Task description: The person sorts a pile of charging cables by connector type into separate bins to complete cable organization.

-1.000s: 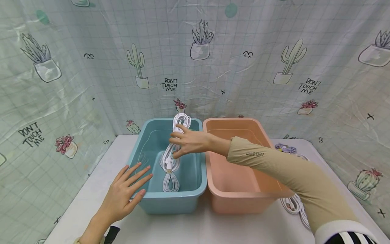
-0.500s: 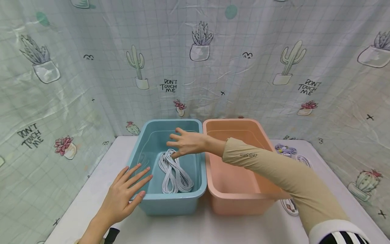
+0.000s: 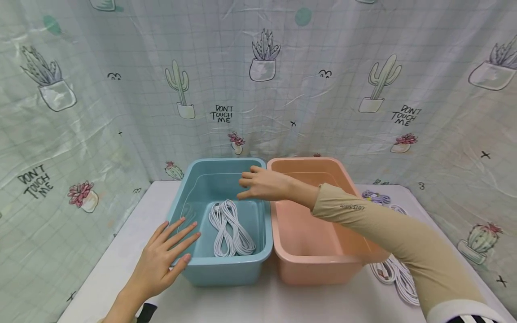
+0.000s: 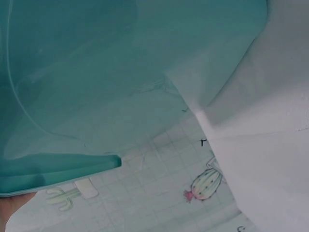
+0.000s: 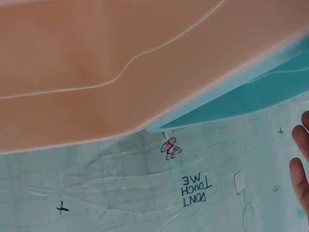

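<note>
Bundled white charging cables [image 3: 239, 234] lie in a loose pile on the floor of the blue bin [image 3: 252, 259]. Over that bin's right side hovers my right hand [image 3: 266, 184], empty, its fingers slightly bent and apart. Its fingertips [image 5: 299, 176] enter the right wrist view at the edge. My left hand [image 3: 163, 258] is spread with straight fingers at the front left rim of the blue bin. In the left wrist view mostly the bin's wall [image 4: 96, 72] shows, with a bit of a finger under the rim.
An orange bin [image 3: 311, 229] stands against the blue one's right side, under my right forearm. On the white table [image 3: 266, 309] to its right lie a purple cable bundle [image 3: 376, 197] and white cable bundles [image 3: 404, 280], partly behind the sleeve. A cactus-print curtain [image 3: 282, 103] closes the back.
A white cable bundle dropped from under my right hand onto the cables in the blue bin. The right hand then drew back to the right. My left hand stayed put.
</note>
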`<state>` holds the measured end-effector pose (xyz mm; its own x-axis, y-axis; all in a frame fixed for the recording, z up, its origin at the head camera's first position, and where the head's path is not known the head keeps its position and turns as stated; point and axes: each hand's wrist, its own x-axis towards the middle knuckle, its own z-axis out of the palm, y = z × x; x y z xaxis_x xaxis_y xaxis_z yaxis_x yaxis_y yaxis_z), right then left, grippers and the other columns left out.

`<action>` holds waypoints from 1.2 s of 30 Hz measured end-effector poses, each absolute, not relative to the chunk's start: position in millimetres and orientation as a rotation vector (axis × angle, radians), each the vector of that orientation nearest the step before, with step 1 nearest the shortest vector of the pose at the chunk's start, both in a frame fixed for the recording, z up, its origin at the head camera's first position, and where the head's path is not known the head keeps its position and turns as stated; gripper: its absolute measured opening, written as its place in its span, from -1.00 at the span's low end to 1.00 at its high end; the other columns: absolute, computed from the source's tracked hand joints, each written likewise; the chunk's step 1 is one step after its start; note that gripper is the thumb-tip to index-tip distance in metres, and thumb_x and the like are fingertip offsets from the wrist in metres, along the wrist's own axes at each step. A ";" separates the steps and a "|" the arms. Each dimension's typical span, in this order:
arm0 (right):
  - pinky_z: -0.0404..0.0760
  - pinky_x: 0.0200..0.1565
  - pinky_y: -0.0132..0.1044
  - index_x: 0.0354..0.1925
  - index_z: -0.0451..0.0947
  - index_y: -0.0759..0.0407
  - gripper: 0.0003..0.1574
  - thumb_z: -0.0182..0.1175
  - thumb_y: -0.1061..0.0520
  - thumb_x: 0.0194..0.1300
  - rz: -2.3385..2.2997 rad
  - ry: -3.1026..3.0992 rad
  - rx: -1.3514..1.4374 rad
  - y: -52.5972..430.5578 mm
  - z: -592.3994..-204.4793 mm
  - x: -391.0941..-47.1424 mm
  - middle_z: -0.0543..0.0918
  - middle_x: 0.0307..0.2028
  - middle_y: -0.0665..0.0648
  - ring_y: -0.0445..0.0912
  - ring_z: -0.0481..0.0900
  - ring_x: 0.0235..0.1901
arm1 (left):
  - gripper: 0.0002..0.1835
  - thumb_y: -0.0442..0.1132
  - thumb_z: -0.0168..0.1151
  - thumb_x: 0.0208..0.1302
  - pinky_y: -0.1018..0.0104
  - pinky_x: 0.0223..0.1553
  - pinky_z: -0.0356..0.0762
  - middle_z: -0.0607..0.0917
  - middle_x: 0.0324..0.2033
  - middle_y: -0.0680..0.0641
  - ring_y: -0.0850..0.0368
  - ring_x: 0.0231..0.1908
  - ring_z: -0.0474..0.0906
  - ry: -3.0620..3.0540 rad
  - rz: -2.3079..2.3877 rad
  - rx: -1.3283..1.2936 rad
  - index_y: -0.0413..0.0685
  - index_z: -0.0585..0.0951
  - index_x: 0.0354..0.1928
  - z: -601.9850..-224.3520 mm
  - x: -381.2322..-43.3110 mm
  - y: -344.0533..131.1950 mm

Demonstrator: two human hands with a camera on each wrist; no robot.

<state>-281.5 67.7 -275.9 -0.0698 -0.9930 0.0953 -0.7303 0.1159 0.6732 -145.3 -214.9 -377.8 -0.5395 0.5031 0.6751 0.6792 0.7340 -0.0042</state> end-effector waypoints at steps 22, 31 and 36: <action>0.44 -0.32 -0.31 -0.24 0.54 -0.09 -0.76 0.25 0.14 0.06 -0.208 -2.118 1.400 157.6 -261.9 -266.9 0.53 -0.49 -0.05 -0.13 0.50 -0.31 | -0.56 0.05 -0.24 0.33 0.13 0.35 -0.10 0.52 0.10 -0.03 -0.05 0.22 0.27 -2.210 -0.364 -0.889 0.11 0.51 0.09 -377.7 -145.2 -212.4; 0.53 -0.24 -0.16 -0.23 0.57 0.06 -0.66 0.33 0.23 -0.08 0.017 -2.138 1.353 202.2 -257.1 -261.2 0.64 -0.34 0.02 -0.03 0.52 -0.32 | -0.55 0.06 -0.24 0.33 0.17 0.36 -0.15 0.52 0.10 -0.03 -0.05 0.22 0.27 -2.207 -0.366 -0.886 0.10 0.50 0.09 -376.7 -145.2 -212.8; 0.52 -0.29 -0.15 -0.23 0.58 0.07 -0.68 -0.01 -0.06 0.29 0.045 -2.153 1.299 225.4 -258.3 -257.9 0.64 -0.34 0.05 -0.02 0.53 -0.33 | -0.56 0.05 -0.23 0.33 0.17 0.37 -0.15 0.52 0.10 -0.03 -0.04 0.23 0.27 -2.213 -0.360 -0.890 0.10 0.50 0.10 -375.5 -144.8 -213.4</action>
